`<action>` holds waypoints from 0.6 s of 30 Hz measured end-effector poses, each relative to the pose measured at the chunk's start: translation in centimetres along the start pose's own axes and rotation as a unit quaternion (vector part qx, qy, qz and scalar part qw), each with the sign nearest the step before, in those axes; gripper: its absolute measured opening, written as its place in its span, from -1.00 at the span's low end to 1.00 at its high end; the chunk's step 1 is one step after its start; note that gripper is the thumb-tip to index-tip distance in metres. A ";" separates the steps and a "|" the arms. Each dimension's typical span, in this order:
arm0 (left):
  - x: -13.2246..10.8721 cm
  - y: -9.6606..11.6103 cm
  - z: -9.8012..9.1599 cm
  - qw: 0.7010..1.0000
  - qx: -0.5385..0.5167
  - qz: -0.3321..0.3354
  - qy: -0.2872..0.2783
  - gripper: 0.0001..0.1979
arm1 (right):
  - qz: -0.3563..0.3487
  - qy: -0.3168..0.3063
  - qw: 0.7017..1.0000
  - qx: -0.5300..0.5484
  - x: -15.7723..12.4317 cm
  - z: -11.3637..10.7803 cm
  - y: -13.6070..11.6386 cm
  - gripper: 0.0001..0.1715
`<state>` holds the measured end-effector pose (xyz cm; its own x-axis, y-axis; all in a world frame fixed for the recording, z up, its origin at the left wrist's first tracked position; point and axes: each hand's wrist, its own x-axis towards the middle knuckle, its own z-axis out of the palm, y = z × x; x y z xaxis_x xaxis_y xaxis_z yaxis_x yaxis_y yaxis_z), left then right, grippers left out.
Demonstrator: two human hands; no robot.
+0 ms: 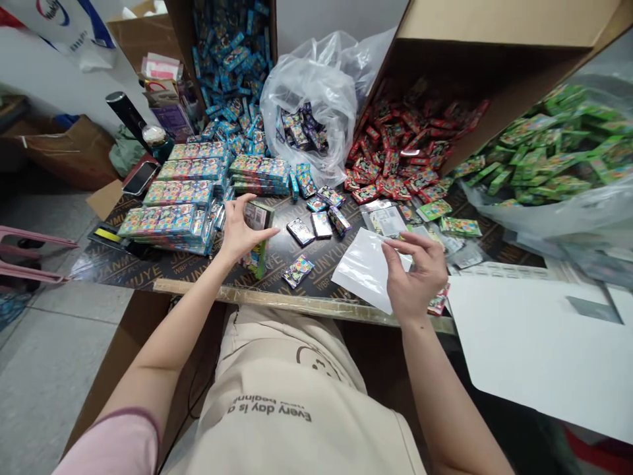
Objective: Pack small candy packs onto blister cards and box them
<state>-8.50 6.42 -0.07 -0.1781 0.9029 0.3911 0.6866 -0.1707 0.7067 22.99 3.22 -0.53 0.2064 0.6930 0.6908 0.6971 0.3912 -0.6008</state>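
Observation:
My left hand (241, 231) curls round a stack of small colourful packets (259, 239) standing on edge on the dark board (188, 267). My right hand (414, 274) pinches the edge of a clear plastic bag (363, 267) lying flat near the board's front edge. Loose small packets (316, 227) lie between my two hands, one (297, 270) close to the front edge.
Wrapped bundles of packets (180, 198) are piled at the left. Behind stand a box of blue packets (232, 59), a plastic bag of purple ones (306, 125), a box of red ones (410, 145) and a bag of green ones (548, 142). A white sheet (539, 349) lies at right.

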 end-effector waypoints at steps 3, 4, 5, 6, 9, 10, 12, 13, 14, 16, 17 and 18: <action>-0.2 0.8 -0.3 0.996 -0.080 -0.014 0.039 -0.57 | -0.006 -0.005 0.999 0.045 1.2 0.8 -1.9 -0.85; -0.5 0.9 -0.2 0.993 -0.113 -0.022 0.027 -0.70 | -0.008 -0.018 0.998 0.068 1.6 1.2 -2.6 -0.85; -0.9 0.9 -0.1 0.989 -0.144 -0.029 0.011 -0.80 | -0.009 -0.036 0.995 0.094 2.0 1.5 -3.3 -0.86; -1.2 1.0 0.1 0.985 -0.172 -0.033 -0.008 -0.87 | -0.011 -0.058 0.991 0.122 2.4 1.9 -4.1 -0.87; -2.1 1.2 0.2 0.975 -0.219 -0.023 -0.037 -0.84 | -0.007 -0.139 0.971 0.194 3.5 3.1 -6.2 -0.91; -2.3 1.4 0.2 0.973 -0.226 -0.020 -0.044 -0.82 | -0.003 -0.167 0.963 0.212 3.8 3.6 -6.9 -0.94; -2.6 1.8 0.2 0.970 -0.237 -0.019 -0.060 -0.83 | 0.004 -0.226 0.944 0.238 4.6 4.5 -8.1 -0.70; -2.6 1.9 0.2 0.968 -0.240 -0.021 -0.066 -0.85 | 0.006 -0.256 0.935 0.247 5.0 5.0 -8.5 -0.54; -2.7 2.0 0.2 0.967 -0.242 -0.022 -0.072 -0.86 | 0.006 -0.282 0.925 0.254 5.3 5.4 -8.9 -0.40; -2.5 2.1 0.1 0.965 -0.245 -0.025 -0.085 -0.88 | 0.000 -0.317 0.912 0.259 5.8 6.2 -9.3 -0.23; -2.3 2.0 -0.1 0.965 -0.247 -0.032 -0.087 -0.88 | -0.003 -0.320 0.912 0.258 5.9 6.6 -9.3 -0.16; -2.0 1.9 -0.4 0.964 -0.250 -0.042 -0.077 -0.89 | -0.003 -0.316 0.914 0.252 5.8 7.0 -9.1 -0.09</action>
<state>-7.13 4.14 0.79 -0.0845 0.9631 0.2556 0.2420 -0.2290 0.9429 13.05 7.95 6.13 -0.3464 0.8390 0.4196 0.2580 0.5153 -0.8172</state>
